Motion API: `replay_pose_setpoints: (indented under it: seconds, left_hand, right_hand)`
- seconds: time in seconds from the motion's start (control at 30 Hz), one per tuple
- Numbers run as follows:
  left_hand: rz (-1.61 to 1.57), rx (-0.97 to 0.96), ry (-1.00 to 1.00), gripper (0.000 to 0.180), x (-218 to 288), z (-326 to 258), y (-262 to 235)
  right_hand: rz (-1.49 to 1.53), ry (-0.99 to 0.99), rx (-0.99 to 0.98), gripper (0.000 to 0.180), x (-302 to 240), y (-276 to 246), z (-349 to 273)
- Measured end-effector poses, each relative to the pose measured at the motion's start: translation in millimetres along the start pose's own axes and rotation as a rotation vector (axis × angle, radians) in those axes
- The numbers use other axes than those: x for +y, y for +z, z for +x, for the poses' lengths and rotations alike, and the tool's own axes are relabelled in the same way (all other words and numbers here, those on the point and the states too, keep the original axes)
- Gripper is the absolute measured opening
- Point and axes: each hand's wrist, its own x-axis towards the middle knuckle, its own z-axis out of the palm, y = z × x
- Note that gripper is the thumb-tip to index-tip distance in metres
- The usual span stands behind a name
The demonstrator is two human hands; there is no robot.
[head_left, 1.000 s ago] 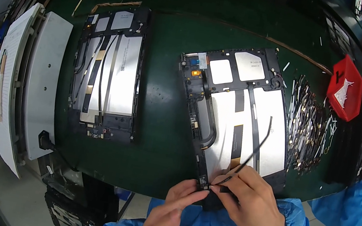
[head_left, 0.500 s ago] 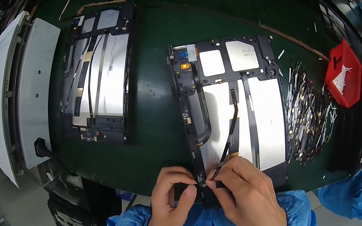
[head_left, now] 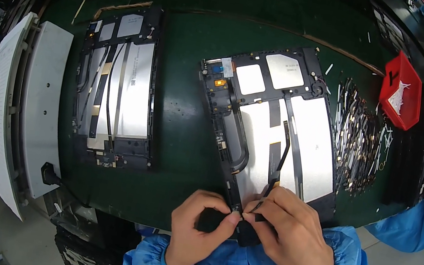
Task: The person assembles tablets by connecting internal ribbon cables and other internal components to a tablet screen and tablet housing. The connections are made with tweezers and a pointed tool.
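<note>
An opened tablet-like device (head_left: 314, 145), a black frame with silver plates, lies at a tilt in front of me. Over its silver area runs a loose black ribbon cable (head_left: 284, 151), its far end free. My right hand (head_left: 292, 237) pinches the cable's near end at the device's near edge. Right beside it, my left hand (head_left: 195, 226) is closed, thumb and forefinger tips meeting at the same edge. What lies between those left fingertips is too small to make out. My fingers partly hide the device's near corner.
A second opened device (head_left: 135, 85) lies to the left on the green table (head_left: 181, 115). Right of mine is a pile of thin ribbon cables (head_left: 354, 146), with a red bin (head_left: 412, 105) holding white strips behind. A grey metal box (head_left: 44, 103) stands far left. A blue sleeve (head_left: 417, 225) shows at right.
The cable's far end has swung right, away from the dark strip on the silver plate. My left thumb has come up to the forefinger at the edge. The right hand's pinch stays nearly in place.
</note>
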Motion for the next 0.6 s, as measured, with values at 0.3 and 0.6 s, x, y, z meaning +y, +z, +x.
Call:
replay_pose_setpoints:
  seconds: [0.3,0.6]
  left_hand:
    - [-0.289,-0.168,-0.178,0.017,-1.1,-9.2,-17.8]
    - [-0.118,-0.236,-0.247,0.017,6.4,-26.3,-26.6]
  right_hand:
    - [0.119,-0.038,-0.021,0.015,-8.4,11.5,-7.7]
    - [-0.041,-0.204,0.193,0.020,5.8,16.6,-19.8]
